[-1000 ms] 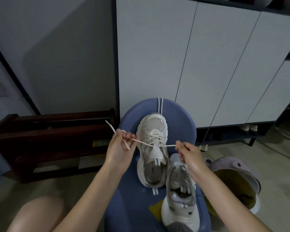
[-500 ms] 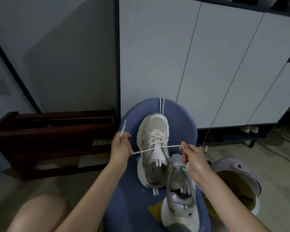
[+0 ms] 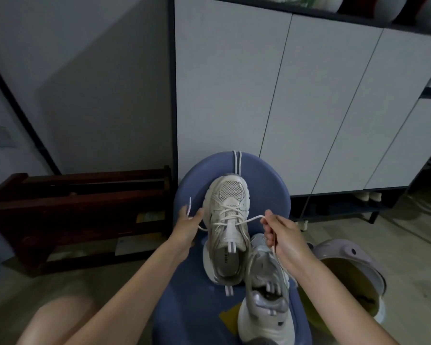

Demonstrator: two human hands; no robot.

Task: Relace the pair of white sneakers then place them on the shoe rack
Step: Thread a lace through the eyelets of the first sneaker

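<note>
Your left hand pinched one end of the lace left of centre, and your right hand gripped the other end; the lace crossed the laced sneaker standing mid-frame on the blue stool. An uneven pull could have left the ends unequal or tipped that shoe sideways off the stool. The second sneaker, lower right, was partly covered by your wrist; I couldn't tell whether it was laced. The dark wooden rack sat at the left.
</note>
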